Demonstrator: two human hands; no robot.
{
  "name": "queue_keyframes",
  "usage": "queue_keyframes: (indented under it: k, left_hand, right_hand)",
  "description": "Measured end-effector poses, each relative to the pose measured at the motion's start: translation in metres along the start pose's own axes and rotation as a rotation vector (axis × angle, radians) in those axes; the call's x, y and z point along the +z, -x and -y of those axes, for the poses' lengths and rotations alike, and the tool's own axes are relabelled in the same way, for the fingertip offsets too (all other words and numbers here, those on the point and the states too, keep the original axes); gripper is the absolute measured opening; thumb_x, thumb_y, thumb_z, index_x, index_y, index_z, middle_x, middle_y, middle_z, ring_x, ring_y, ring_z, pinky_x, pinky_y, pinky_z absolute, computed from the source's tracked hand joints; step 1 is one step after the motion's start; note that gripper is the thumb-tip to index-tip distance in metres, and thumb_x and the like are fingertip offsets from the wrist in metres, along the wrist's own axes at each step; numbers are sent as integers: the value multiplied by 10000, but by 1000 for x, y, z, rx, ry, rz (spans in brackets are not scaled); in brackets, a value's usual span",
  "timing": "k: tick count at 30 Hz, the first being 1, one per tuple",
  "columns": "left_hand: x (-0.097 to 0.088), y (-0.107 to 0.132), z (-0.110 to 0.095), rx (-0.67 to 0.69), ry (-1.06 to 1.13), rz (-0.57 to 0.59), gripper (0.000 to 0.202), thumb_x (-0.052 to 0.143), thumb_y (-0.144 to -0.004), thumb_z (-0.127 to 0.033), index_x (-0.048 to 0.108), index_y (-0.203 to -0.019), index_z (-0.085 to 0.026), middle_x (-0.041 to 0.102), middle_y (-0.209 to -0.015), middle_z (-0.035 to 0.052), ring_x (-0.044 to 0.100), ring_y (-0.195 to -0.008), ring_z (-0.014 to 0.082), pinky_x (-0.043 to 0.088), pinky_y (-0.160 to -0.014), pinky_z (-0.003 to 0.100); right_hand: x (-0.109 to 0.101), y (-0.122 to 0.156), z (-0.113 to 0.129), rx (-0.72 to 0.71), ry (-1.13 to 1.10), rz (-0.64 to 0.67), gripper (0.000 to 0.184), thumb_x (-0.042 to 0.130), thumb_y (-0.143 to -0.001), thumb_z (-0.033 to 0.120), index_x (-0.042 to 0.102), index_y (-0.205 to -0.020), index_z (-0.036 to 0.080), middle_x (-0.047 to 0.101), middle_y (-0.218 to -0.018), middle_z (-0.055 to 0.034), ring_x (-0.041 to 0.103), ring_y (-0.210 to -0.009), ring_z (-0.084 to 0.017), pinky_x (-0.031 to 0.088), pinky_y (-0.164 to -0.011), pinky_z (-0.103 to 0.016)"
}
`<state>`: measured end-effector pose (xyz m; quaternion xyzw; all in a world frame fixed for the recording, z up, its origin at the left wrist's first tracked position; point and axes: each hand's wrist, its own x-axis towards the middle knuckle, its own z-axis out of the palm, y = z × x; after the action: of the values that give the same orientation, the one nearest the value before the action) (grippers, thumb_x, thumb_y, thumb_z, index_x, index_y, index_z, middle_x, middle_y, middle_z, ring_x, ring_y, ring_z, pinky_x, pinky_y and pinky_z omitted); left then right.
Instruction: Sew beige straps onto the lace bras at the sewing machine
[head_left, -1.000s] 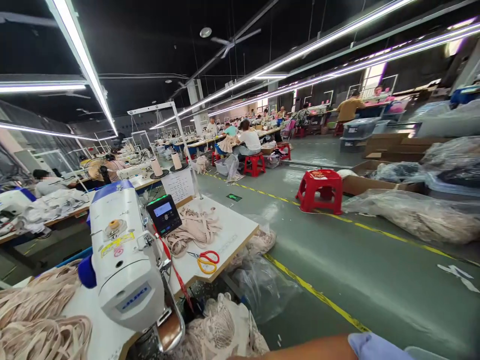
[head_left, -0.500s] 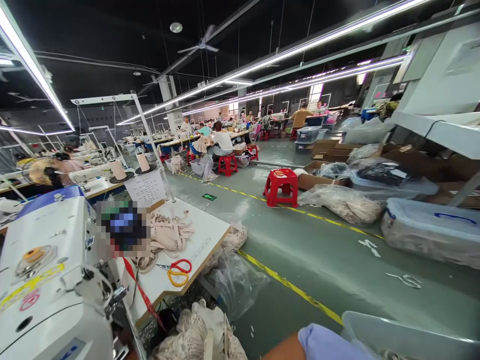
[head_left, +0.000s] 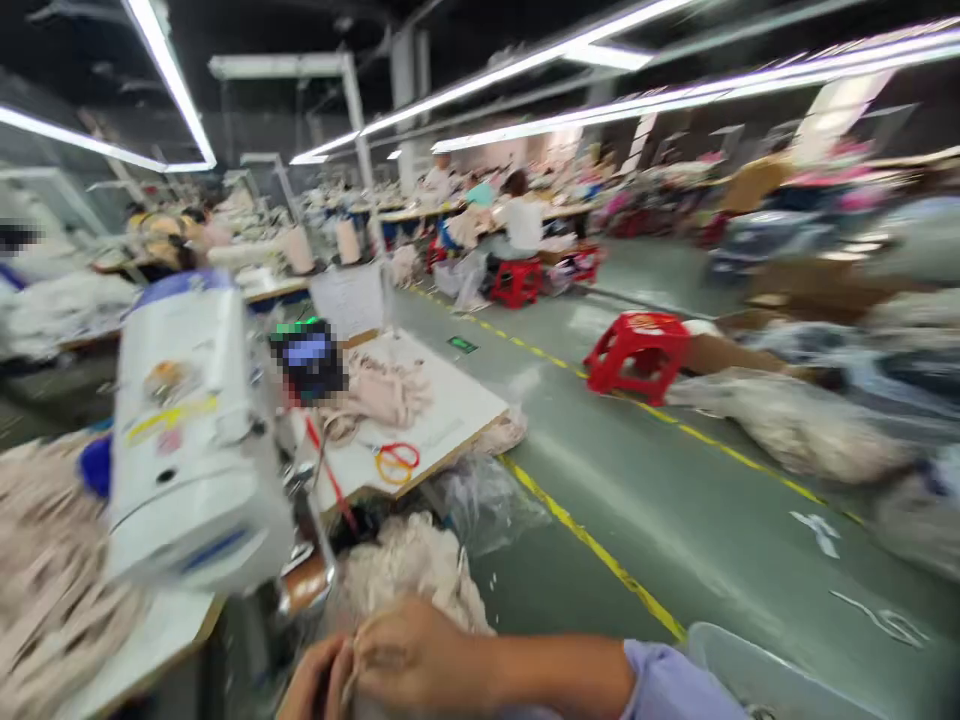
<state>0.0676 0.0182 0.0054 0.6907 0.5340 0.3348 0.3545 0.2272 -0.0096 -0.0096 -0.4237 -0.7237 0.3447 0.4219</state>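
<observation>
At the bottom edge my right hand [head_left: 424,655] is closed, with a light purple sleeve behind the forearm. My left hand [head_left: 316,682] is right beside it, partly cut off by the frame, with its fingers curled. A bit of beige fabric [head_left: 349,668] shows between the two hands, blurred. Just beyond them lies a heap of beige fabric [head_left: 420,562]. The white sewing machine [head_left: 191,440] stands to the left. On the white table behind the heap are scissors with red and orange handles [head_left: 397,462] and beige strips [head_left: 382,390].
More beige fabric [head_left: 52,570] covers the table at the left. A red stool [head_left: 637,355] stands on the green floor by yellow tape [head_left: 585,540]. A clear plastic bin [head_left: 739,665] is at lower right. Bagged goods [head_left: 795,420] line the right side; people sit farther back.
The view has turned left and down, shifting the scene to the right. My right hand has come into view from the lower right, and my left hand now shows next to it.
</observation>
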Motion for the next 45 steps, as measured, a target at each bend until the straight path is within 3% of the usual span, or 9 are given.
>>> queue_keyframes:
  k: [2,6,14,21,26,35,41,43,45]
  left_hand:
    - [-8,16,8,24,-13,34,269,573,-884,-438,691,-836,-201,697,-821,18,658,-770,182,531,-715,318]
    - [-12,23,15,153,-98,1,251,508,-931,-307,636,-748,-193,647,-700,2,601,-659,142,463,-626,255]
    - [-16,26,22,291,17,41,146,519,-940,-171,662,-961,-188,706,-892,40,657,-837,143,517,-753,242]
    - [-29,26,13,402,-151,-23,112,572,-907,-111,659,-947,-169,721,-820,26,666,-729,112,512,-670,195]
    - [-38,27,3,552,-195,31,148,606,-887,-85,663,-1002,-159,747,-849,33,698,-768,119,535,-714,194]
    - [-41,20,-5,502,-212,85,100,594,-907,-124,658,-966,-173,750,-840,9,690,-714,103,507,-651,179]
    - [-42,14,-3,427,-284,154,144,549,-946,-206,652,-1039,-169,737,-776,0,659,-635,113,460,-573,200]
    - [-43,9,-4,381,-331,232,214,510,-968,-243,630,-1130,-172,738,-776,2,651,-606,120,443,-551,215]
    - [-44,6,-4,353,-381,337,220,459,-989,-262,650,-1073,-192,727,-755,-5,644,-591,124,425,-547,227]
  right_hand:
    - [3,8,10,4,-56,-30,188,530,-859,255,702,-886,181,728,-856,-43,659,-798,-146,486,-749,-230]
    - [1,3,13,79,-120,21,127,578,-867,222,701,-880,197,724,-830,-26,657,-772,-140,469,-743,-233]
    - [7,5,7,148,-162,23,121,600,-876,229,709,-927,206,744,-895,-19,675,-817,-141,473,-770,-230]
    - [-19,-16,7,159,116,72,177,540,-932,262,676,-846,190,656,-732,-7,584,-709,-130,397,-677,-227]
    - [-27,-26,14,196,-19,210,137,569,-905,238,696,-906,187,690,-805,-9,603,-746,-129,400,-698,-224]
    - [-37,-31,12,421,-215,436,193,571,-899,297,700,-822,175,674,-716,19,506,-588,-89,340,-540,-200]
    - [-43,-35,18,375,-193,471,157,590,-878,246,722,-827,179,686,-706,32,494,-583,-77,326,-553,-189]
    - [-43,-37,20,348,-137,469,142,597,-868,213,725,-817,180,676,-675,37,510,-583,-80,328,-563,-193]
    - [-43,-37,20,322,-91,467,135,604,-866,198,726,-810,188,668,-653,43,529,-594,-87,335,-575,-200]
